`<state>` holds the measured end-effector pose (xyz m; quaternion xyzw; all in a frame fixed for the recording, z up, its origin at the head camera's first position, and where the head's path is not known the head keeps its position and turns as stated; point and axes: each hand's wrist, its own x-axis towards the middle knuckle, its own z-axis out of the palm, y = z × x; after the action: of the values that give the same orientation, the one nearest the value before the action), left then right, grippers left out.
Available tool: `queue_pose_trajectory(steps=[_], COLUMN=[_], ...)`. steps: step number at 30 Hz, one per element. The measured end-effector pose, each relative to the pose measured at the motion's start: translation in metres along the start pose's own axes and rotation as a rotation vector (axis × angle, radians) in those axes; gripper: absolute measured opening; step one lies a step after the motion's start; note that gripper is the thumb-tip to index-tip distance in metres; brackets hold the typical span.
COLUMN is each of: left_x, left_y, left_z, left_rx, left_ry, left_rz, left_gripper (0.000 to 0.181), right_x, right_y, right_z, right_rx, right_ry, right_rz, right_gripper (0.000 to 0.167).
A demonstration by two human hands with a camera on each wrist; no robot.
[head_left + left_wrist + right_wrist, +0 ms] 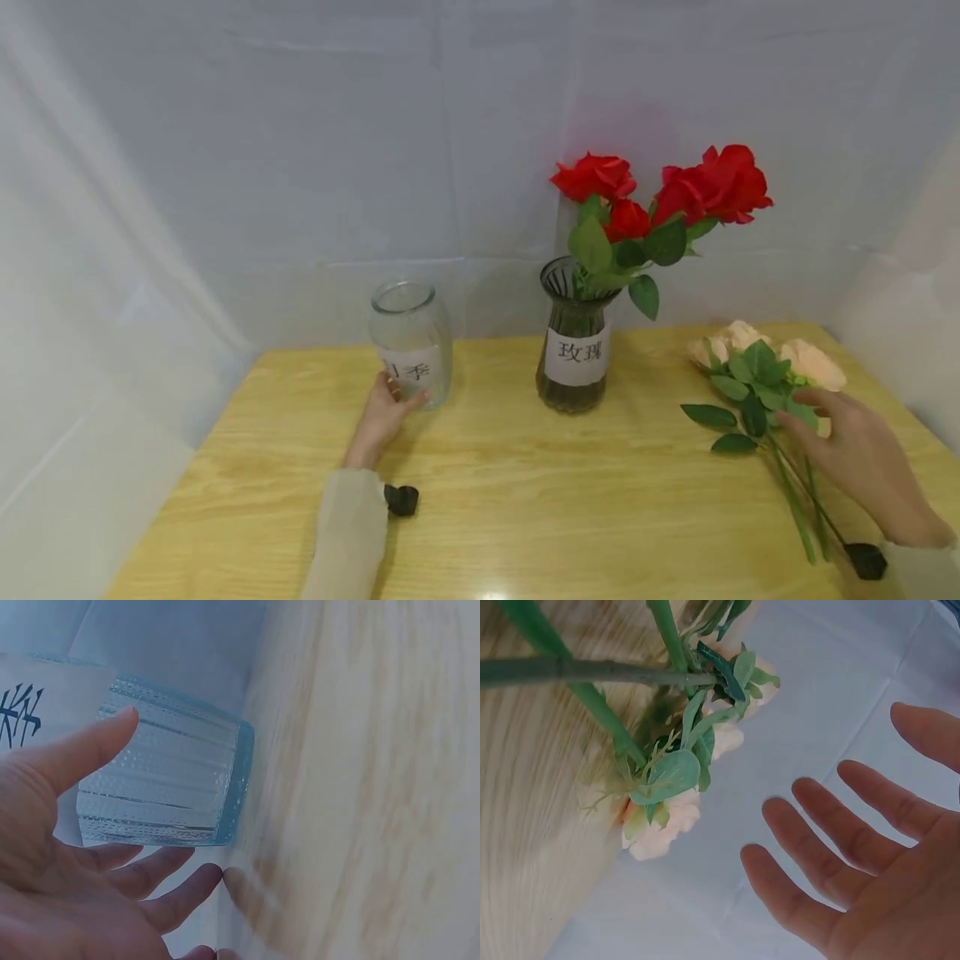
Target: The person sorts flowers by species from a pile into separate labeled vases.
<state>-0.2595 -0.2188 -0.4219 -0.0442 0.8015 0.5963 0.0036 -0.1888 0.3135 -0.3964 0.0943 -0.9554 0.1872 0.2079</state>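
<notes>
A clear glass vase (447,354) with a white paper label (420,367) stands upright at the left of the table. My left hand (385,415) is at its lower side, thumb in front of the glass and fingers spread along the other side; whether they press on it I cannot tell. In the left wrist view the vase (172,761) lies between thumb and fingers (176,911). At the right, my right hand (862,450) hovers over peach artificial flowers (813,364) lying on the table. Its fingers are spread and hold nothing in the right wrist view.
A dark ribbed vase (572,398) with a white label holds several red roses (723,183) at the back centre. Green stems (791,500) of the peach flowers point toward the table's front. White sheeting (337,167) rises behind the wooden table (525,508) and at both sides.
</notes>
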Motion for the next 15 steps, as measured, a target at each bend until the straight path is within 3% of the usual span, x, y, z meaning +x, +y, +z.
queue_pose_trajectory(steps=[7, 15], left_x=[-0.004, 0.000], left_y=[-0.003, -0.003], left_z=[0.003, 0.004], left_rx=[0.023, 0.014], left_ry=[0.006, 0.003], left_rz=[-0.020, -0.021], left_gripper=[0.086, 0.085], right_x=[-0.002, 0.001], right_y=[0.009, 0.016], right_z=[0.000, -0.005], right_rx=[0.037, 0.009], right_ry=[-0.095, -0.139], right_rz=[0.083, 0.051], right_gripper=[0.039, 0.028])
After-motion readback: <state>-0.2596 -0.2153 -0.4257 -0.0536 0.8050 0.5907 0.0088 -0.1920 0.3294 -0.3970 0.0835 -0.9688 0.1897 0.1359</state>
